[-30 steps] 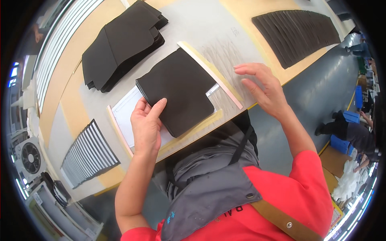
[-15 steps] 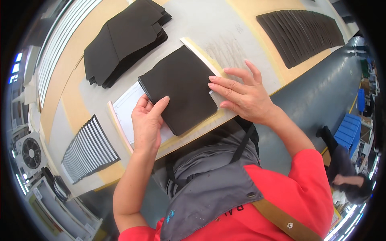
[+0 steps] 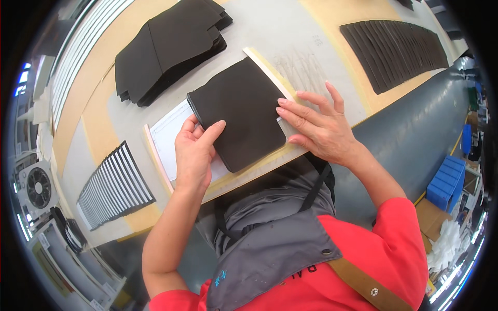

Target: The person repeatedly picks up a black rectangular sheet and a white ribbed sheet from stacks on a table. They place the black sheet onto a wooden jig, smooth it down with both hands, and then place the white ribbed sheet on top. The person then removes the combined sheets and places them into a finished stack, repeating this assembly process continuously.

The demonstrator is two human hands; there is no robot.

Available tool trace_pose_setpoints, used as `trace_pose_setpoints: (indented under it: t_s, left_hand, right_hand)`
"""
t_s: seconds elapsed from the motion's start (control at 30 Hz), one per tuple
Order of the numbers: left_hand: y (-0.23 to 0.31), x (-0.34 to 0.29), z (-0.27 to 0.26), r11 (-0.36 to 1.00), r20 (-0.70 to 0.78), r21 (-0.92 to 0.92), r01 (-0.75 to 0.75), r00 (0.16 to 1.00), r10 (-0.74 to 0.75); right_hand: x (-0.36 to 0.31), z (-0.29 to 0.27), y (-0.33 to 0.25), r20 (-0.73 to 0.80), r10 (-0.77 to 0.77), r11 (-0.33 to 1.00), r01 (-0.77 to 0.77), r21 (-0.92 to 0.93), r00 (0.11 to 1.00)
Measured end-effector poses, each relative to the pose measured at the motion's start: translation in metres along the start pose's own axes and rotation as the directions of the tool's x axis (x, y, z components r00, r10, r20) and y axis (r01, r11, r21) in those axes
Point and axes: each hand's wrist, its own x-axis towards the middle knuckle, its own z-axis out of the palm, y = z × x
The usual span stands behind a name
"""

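A black folded panel (image 3: 241, 114), leather-like and smooth with rounded corners, lies at the near edge of the workbench. My left hand (image 3: 196, 150) grips its left edge, thumb on top and fingers underneath. At its right edge, my right hand (image 3: 324, 124) rests its fingertips on the border with the fingers spread. Partly under the panel lies a white printed sheet (image 3: 170, 136). A pale strip (image 3: 267, 67) runs along the bench beyond the panel's right edge, and another pale strip (image 3: 157, 155) borders the sheet on the left.
A stack of black cut panels (image 3: 171, 44) sits at the far left. Overlapping black pieces (image 3: 394, 52) fan out at the far right, and black-and-white striped pieces (image 3: 116, 184) at the near left. A blue crate (image 3: 446, 181) and a cardboard box (image 3: 431, 220) stand beyond the bench.
The view has shifted slightly, so the bench items sit a little to the right. Both hands keep their places on the black panel. The person at the right has left the view.
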Motion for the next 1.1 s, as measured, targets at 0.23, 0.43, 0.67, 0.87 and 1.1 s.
trace_pose_setpoints:
  t_s: [0.23, 0.43, 0.67, 0.87, 1.1]
  left_hand:
    - [0.005, -0.003, 0.001, 1.000, 0.002, -0.029, 0.000, 1.000, 0.000]
    - [0.009, -0.010, -0.008, 0.961, -0.086, 0.199, -0.193, 0.973, 0.213]
    - [0.007, -0.023, 0.017, 0.255, 0.428, 0.669, -0.698, 0.642, 0.636]
    - [-0.023, -0.017, 0.043, -0.022, 0.629, 0.644, -0.765, 0.512, 0.585]
    - [-0.018, -0.011, 0.042, 0.011, 0.610, 0.681, -0.732, 0.575, 0.545]
  right_hand:
    - [0.002, 0.001, 0.003, 0.000, 0.004, 1.000, -0.004, 0.023, 1.000]
    - [0.001, -0.001, 0.001, 0.013, 0.016, 0.997, -0.017, 0.071, 1.000]
    - [0.002, 0.000, 0.001, 0.002, 0.011, 0.999, -0.011, 0.053, 1.000]
    - [0.002, 0.005, 0.001, -0.044, 0.021, 1.000, -0.020, 0.018, 0.999]
    - [0.000, 0.005, 0.003, -0.067, 0.024, 0.999, -0.022, 0.042, 0.997]
